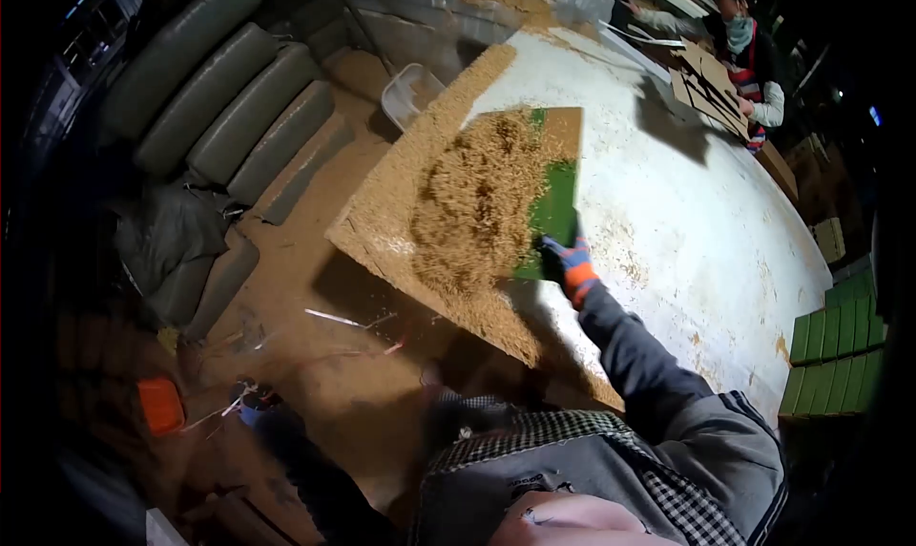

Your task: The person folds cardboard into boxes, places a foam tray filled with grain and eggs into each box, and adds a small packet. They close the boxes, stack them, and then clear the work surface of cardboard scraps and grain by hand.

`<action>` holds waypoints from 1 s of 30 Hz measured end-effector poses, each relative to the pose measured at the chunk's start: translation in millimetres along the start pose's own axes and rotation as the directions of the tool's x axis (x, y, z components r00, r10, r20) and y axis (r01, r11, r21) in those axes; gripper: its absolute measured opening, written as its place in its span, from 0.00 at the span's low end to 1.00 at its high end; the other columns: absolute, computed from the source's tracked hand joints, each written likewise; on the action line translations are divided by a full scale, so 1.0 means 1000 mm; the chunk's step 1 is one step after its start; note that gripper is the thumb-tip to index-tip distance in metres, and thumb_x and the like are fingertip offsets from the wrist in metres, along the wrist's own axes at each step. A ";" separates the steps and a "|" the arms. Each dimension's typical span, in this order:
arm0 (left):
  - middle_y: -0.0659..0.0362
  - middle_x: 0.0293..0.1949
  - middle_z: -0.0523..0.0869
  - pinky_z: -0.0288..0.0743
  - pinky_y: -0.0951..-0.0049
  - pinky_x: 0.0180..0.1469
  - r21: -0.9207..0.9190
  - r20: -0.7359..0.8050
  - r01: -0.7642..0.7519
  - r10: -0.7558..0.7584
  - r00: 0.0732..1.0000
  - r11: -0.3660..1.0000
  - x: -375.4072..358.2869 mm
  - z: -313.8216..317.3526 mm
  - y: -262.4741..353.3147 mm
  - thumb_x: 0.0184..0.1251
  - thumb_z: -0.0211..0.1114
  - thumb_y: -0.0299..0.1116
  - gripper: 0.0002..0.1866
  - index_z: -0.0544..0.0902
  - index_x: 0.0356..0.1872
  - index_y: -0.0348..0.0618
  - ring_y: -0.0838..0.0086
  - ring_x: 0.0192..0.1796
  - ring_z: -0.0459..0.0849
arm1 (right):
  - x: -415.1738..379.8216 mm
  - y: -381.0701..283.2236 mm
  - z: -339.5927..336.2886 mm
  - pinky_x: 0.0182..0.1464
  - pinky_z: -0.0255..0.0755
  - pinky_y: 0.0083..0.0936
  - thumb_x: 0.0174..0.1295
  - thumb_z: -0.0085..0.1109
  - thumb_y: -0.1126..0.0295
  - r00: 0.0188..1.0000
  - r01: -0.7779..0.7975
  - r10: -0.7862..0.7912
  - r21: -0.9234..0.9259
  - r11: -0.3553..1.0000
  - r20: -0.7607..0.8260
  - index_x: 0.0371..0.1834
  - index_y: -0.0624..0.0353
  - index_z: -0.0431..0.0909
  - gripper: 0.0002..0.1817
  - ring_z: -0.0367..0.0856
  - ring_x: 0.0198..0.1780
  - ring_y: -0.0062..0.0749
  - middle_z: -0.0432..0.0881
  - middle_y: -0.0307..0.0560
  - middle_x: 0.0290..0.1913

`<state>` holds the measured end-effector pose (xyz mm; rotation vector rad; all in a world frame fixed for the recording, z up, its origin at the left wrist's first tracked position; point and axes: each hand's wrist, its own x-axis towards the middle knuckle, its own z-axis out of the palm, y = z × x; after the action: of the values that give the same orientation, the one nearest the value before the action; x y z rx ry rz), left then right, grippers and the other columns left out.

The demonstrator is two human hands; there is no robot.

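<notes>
My right hand [571, 262], in a grey-blue and orange glove, grips the near right corner of a flat green board [555, 207] on the white tabletop. A loose heap of tan, grainy shavings [477, 198] covers the board's left part and spreads to the table's left edge. The far end of the board shows a brown patch [563, 131]. My left hand [253, 403], gloved and in shadow, hangs low at the left, away from the table, beside thin pale strips [232, 405]. Its fingers are dark and blurred.
Stacked grey sacks [229, 107] stand at the left. An orange container [160, 406] and tan dust lie on the floor. A white bin [410, 95] sits beyond the table edge. Across the table [687, 231], a person [754, 78] holds brown sheets [708, 86]. Green stacks [835, 346] stand at right.
</notes>
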<state>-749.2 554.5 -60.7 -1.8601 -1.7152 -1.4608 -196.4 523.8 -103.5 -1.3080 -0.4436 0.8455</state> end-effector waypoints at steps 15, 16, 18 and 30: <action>0.50 0.42 0.79 0.70 0.61 0.49 -0.065 0.480 0.394 -0.317 0.818 0.917 -0.029 0.073 -0.094 0.63 0.54 0.34 0.11 0.78 0.42 0.41 0.60 0.46 0.77 | -0.152 -0.198 -0.339 0.54 0.72 0.23 0.58 0.59 0.78 0.858 0.163 -0.320 -0.377 0.912 -0.402 0.70 0.56 0.55 0.36 0.78 0.51 0.31 0.76 0.53 0.54; 0.51 0.42 0.79 0.70 0.62 0.48 -0.106 0.491 0.467 -0.362 0.793 0.878 -0.033 0.066 -0.079 0.63 0.54 0.34 0.11 0.78 0.42 0.41 0.61 0.45 0.77 | -0.208 -0.207 -0.394 0.54 0.72 0.23 0.59 0.57 0.80 0.805 0.145 -0.381 -0.473 0.869 -0.454 0.71 0.56 0.54 0.36 0.78 0.51 0.34 0.76 0.55 0.54; 0.52 0.41 0.79 0.70 0.64 0.47 -0.147 0.517 0.537 -0.398 0.758 0.831 -0.040 0.055 -0.051 0.63 0.54 0.34 0.11 0.78 0.42 0.41 0.63 0.44 0.77 | -0.321 -0.220 -0.509 0.54 0.72 0.22 0.58 0.56 0.83 0.722 0.037 -0.405 -0.553 0.833 -0.561 0.70 0.57 0.56 0.35 0.79 0.49 0.32 0.77 0.52 0.53; 0.59 0.37 0.76 0.68 0.72 0.41 -0.386 0.568 0.558 -0.288 0.771 0.735 0.010 0.067 -0.027 0.63 0.54 0.34 0.09 0.76 0.40 0.42 0.72 0.38 0.75 | -0.339 -0.116 -0.262 0.15 0.56 0.18 0.60 0.59 0.68 0.664 -0.331 0.047 -0.236 0.914 -0.747 0.51 0.51 0.74 0.16 0.65 0.15 0.16 0.73 0.32 0.21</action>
<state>-740.6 616.7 -97.1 -2.3694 -2.2832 -1.9541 -190.5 93.3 2.5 -1.9334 0.2132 0.3397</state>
